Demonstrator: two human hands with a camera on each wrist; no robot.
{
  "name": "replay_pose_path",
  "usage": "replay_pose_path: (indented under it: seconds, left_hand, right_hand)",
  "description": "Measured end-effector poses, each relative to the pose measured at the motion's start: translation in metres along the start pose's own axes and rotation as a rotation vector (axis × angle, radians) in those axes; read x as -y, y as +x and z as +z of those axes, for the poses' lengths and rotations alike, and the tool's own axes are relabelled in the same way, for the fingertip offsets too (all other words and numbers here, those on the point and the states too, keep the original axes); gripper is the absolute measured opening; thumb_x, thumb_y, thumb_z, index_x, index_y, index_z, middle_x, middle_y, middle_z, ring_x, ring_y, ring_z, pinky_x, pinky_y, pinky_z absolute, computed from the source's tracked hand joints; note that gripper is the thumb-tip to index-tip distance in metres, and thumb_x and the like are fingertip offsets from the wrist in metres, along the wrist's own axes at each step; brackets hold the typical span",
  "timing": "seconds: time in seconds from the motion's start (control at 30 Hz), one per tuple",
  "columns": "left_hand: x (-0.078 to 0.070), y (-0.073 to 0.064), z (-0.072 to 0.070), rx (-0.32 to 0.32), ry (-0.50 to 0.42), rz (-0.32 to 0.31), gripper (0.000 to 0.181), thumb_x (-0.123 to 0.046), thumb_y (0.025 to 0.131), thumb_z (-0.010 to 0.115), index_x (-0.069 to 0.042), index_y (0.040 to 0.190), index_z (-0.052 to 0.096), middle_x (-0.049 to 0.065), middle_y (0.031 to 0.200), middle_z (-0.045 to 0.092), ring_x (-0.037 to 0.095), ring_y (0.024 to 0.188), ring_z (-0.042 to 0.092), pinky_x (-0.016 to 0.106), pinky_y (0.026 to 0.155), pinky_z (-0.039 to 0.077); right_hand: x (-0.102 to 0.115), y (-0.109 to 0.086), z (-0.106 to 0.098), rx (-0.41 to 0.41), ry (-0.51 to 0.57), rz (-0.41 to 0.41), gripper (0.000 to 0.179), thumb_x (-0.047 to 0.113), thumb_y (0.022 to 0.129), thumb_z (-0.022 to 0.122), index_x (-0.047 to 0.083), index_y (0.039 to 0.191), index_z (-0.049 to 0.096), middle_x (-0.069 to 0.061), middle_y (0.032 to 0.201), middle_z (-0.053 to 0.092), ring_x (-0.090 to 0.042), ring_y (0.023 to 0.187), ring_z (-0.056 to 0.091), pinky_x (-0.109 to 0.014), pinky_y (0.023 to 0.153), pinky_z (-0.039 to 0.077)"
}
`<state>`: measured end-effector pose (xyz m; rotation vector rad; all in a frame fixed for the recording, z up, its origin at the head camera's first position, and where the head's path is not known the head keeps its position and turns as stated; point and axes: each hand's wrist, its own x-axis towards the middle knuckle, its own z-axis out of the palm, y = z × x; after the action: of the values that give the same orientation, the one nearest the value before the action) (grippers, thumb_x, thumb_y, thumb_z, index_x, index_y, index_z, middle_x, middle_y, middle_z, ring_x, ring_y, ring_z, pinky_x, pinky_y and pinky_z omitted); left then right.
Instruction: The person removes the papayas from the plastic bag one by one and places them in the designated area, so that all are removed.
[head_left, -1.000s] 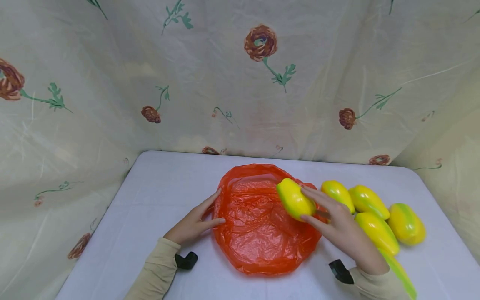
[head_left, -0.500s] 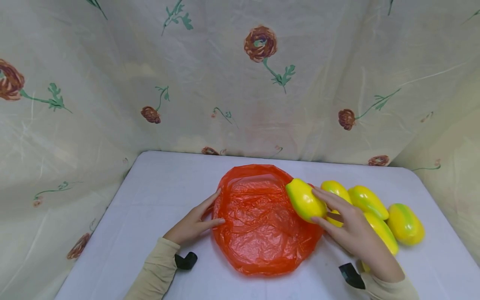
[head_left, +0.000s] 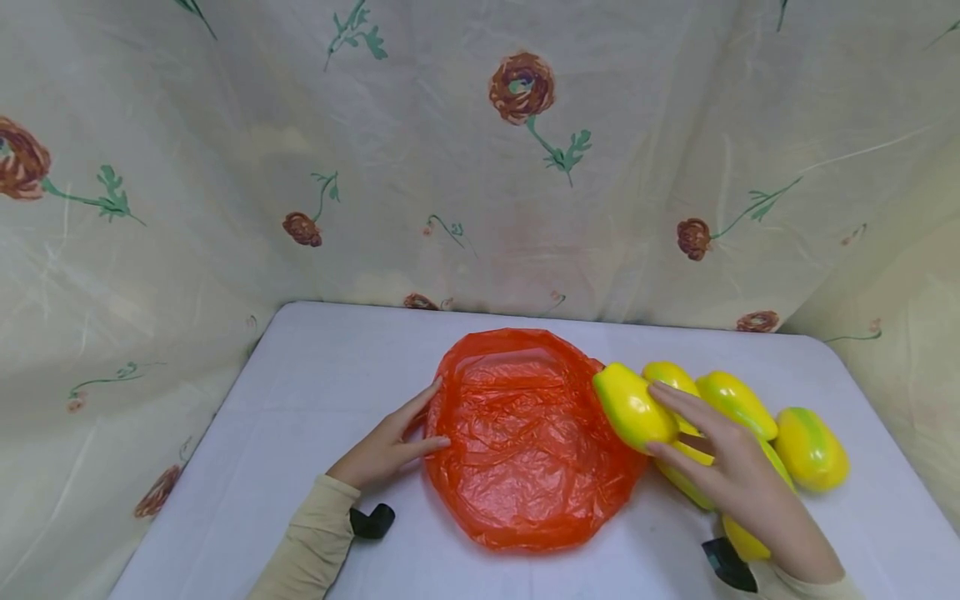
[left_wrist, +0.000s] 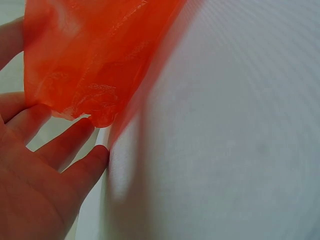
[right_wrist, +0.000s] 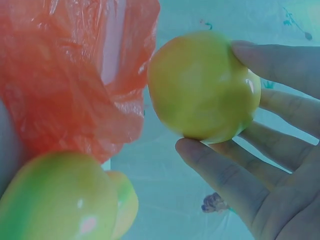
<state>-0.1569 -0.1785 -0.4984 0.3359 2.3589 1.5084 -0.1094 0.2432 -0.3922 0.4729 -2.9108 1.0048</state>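
A round, crinkled red plastic bag lies with its mouth up in the middle of the table. At its left rim, my left hand holds the edge, thumb over the rim and fingers against the outside; the left wrist view shows fingertips touching the red film. Just past the bag's right rim, my right hand grips a glossy yellow papaya with a greenish tip. In the right wrist view, the thumb and fingertips press round this papaya, beside the bag.
Several more yellow papayas with green streaks lie in a group to the right, among them one at the back and one farthest right. A white cloth covers the table. Behind it hangs a flowered curtain.
My right hand has carried the papaya rightward and a little toward me, from over the bag to beyond its right rim. The left hand and the bag stay in place.
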Motion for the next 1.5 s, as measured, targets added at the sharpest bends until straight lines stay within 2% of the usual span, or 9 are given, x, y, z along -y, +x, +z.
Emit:
replay_pose_path:
  seconds: [0.47, 0.8, 0.93, 1.0, 1.13, 1.27, 1.37, 1.43, 1.5]
  left_hand:
    - [0.003, 0.001, 0.0, 0.002, 0.004, 0.005, 0.086, -0.037, 0.095, 0.075, -0.046, 0.162, 0.022, -0.011, 0.172, 0.025, 0.024, 0.161, 0.023, 0.058, 0.127, 0.028]
    - [0.001, 0.0, 0.0, 0.003, 0.001, 0.0, 0.086, -0.036, 0.095, 0.075, -0.044, 0.163, 0.023, -0.01, 0.172, 0.025, 0.024, 0.161, 0.022, 0.058, 0.127, 0.027]
    - [0.001, -0.001, 0.0, 0.005, 0.004, 0.001, 0.086, -0.036, 0.095, 0.075, -0.044, 0.163, 0.022, -0.011, 0.172, 0.025, 0.024, 0.161, 0.022, 0.058, 0.128, 0.027]
    - [0.001, -0.001, 0.0, 0.005, 0.002, 0.003, 0.086, -0.036, 0.095, 0.075, -0.044, 0.163, 0.023, -0.011, 0.172, 0.025, 0.024, 0.161, 0.022, 0.058, 0.128, 0.027]
    - [0.001, -0.001, -0.001, 0.008, -0.001, 0.009, 0.086, -0.036, 0.095, 0.075, -0.044, 0.163, 0.022, -0.011, 0.172, 0.024, 0.024, 0.161, 0.022, 0.057, 0.128, 0.026]
    - [0.002, -0.001, -0.001, 0.008, 0.003, 0.017, 0.086, -0.035, 0.096, 0.075, -0.043, 0.163, 0.022, -0.01, 0.172, 0.025, 0.024, 0.161, 0.022, 0.057, 0.128, 0.026]
    - [0.001, 0.0, -0.001, 0.007, 0.007, 0.019, 0.086, -0.034, 0.096, 0.075, -0.043, 0.163, 0.022, -0.009, 0.172, 0.025, 0.024, 0.161, 0.022, 0.057, 0.128, 0.026]
    - [0.002, 0.0, -0.001, 0.006, 0.01, 0.019, 0.086, -0.034, 0.096, 0.074, -0.043, 0.163, 0.022, -0.009, 0.172, 0.025, 0.025, 0.161, 0.022, 0.058, 0.128, 0.027]
    - [0.002, 0.0, -0.001, 0.006, 0.013, 0.016, 0.086, -0.034, 0.096, 0.074, -0.043, 0.163, 0.022, -0.008, 0.172, 0.025, 0.025, 0.161, 0.022, 0.058, 0.127, 0.027]
  right_hand:
    - [-0.017, -0.015, -0.01, -0.032, -0.025, -0.019, 0.069, 0.026, 0.09, 0.081, 0.017, 0.153, 0.052, -0.017, 0.154, 0.054, -0.039, 0.131, 0.055, -0.045, 0.082, 0.064]
    - [-0.034, -0.025, -0.015, -0.015, -0.046, -0.002, 0.069, 0.025, 0.09, 0.081, 0.015, 0.152, 0.053, -0.017, 0.153, 0.055, -0.03, 0.128, 0.052, -0.041, 0.079, 0.065]
    - [-0.043, -0.031, -0.019, -0.011, -0.061, 0.029, 0.069, 0.026, 0.09, 0.081, 0.014, 0.152, 0.053, -0.018, 0.151, 0.056, -0.013, 0.126, 0.053, -0.041, 0.079, 0.066]
    - [-0.047, -0.034, -0.02, -0.024, -0.073, 0.036, 0.069, 0.027, 0.089, 0.082, 0.014, 0.151, 0.054, -0.019, 0.149, 0.058, 0.006, 0.125, 0.049, -0.035, 0.078, 0.066]
    - [-0.057, -0.04, -0.022, -0.05, -0.086, 0.047, 0.07, 0.026, 0.088, 0.084, 0.014, 0.15, 0.055, -0.02, 0.148, 0.058, 0.014, 0.119, 0.045, -0.034, 0.075, 0.066]
    - [-0.066, -0.044, -0.026, -0.065, -0.097, 0.081, 0.071, 0.026, 0.089, 0.083, 0.015, 0.152, 0.053, -0.019, 0.15, 0.056, -0.013, 0.125, 0.053, -0.041, 0.074, 0.066]
    - [-0.074, -0.049, -0.028, -0.091, -0.089, 0.085, 0.07, 0.024, 0.089, 0.082, 0.017, 0.152, 0.053, 0.007, 0.156, 0.052, -0.032, 0.133, 0.049, -0.03, 0.075, 0.065]
    - [-0.079, -0.051, -0.029, -0.105, -0.077, 0.081, 0.069, 0.023, 0.089, 0.082, 0.019, 0.152, 0.053, 0.029, 0.152, 0.045, -0.021, 0.145, 0.043, -0.016, 0.075, 0.061]
    - [-0.085, -0.054, -0.031, -0.119, -0.065, 0.071, 0.069, 0.021, 0.089, 0.082, 0.02, 0.151, 0.054, 0.046, 0.141, 0.037, 0.007, 0.148, 0.032, -0.004, 0.075, 0.053]
